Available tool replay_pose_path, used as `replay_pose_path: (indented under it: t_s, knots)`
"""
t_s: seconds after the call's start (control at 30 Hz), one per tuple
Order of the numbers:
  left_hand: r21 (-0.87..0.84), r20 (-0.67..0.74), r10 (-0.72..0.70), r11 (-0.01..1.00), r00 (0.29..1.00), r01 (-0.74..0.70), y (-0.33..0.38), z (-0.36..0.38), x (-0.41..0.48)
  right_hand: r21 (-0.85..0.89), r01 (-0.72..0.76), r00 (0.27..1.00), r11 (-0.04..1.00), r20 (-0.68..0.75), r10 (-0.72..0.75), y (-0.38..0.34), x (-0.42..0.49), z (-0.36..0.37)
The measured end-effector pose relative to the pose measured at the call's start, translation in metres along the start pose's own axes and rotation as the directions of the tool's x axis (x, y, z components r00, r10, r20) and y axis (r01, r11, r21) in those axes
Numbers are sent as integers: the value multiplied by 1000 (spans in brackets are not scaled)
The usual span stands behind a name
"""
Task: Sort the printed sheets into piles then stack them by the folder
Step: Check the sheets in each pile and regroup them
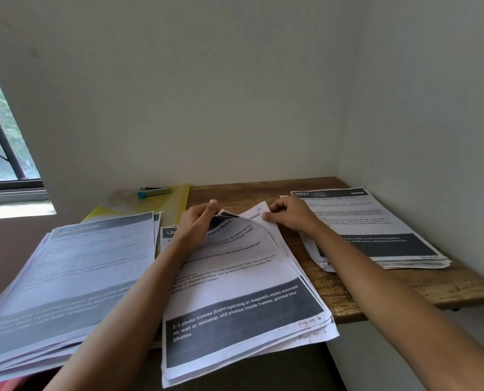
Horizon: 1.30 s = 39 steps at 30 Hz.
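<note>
Gripping the curled "Page No: 4" sheet [235, 277] is the left hand [198, 221]; right hand [288, 215] pinches the sheet beneath [256, 214].

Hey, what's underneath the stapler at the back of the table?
The stapler lies on a yellow folder. The folder's near end is hidden under the left pile of sheets, and the tabletop beneath the folder cannot be seen.

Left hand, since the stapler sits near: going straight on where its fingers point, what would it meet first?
Probably only bare table, then the wall; the left hand points right of the stapler. Depth unclear.
</note>
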State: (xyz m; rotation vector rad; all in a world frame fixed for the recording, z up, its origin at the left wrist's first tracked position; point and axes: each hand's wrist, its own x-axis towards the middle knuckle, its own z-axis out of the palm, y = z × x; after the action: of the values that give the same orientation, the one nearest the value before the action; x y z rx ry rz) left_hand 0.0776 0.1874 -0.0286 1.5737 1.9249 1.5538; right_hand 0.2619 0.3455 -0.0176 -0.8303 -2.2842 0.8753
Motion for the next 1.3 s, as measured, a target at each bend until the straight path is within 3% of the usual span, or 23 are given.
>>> replay_pose_path:
  t_s: [0.13,0.27,0.43,0.47,0.53,0.63,0.73,0.9,1.0,1.13,1.3]
  knots:
    - [-28,-47,-30,999,998,29,12,1,-3,-7,-27,998,1000,53,28,-3,-1,-4]
    - [20,-62,13,1000,998,-11,20,-2,-5,269,-15,997,963,-73,36,-10,-2,-9]
    - [74,-31,12,997,999,-9,23,-7,-5,319,-12,961,948,-258,99,-14,4,-19]
    - [68,-16,8,998,1000,-6,23,-7,-6,316,-53,965,947,-229,130,-16,5,-23]
    - [79,8,-1,997,1000,0,25,-8,-6,315,-192,976,929,-35,213,-21,4,-32]
    - [123,27,-38,992,999,34,22,-10,-6,156,-319,931,935,237,278,-25,-2,-42]
    - [165,7,-49,985,999,47,19,-9,-5,90,-291,933,953,246,262,-25,-7,-43]
    - [202,7,-76,977,997,73,12,-9,-4,131,-197,977,972,-58,206,-23,-5,-57]
    - [281,-20,-63,957,998,66,22,-10,-8,128,-49,948,991,-305,86,-31,-8,-76]
    - [334,-46,-76,939,996,87,34,-12,-16,129,96,828,987,-560,-7,-50,-16,-106]
    - [223,-67,-150,961,986,161,29,-16,-20,122,235,645,964,-762,-61,-69,-29,-139]
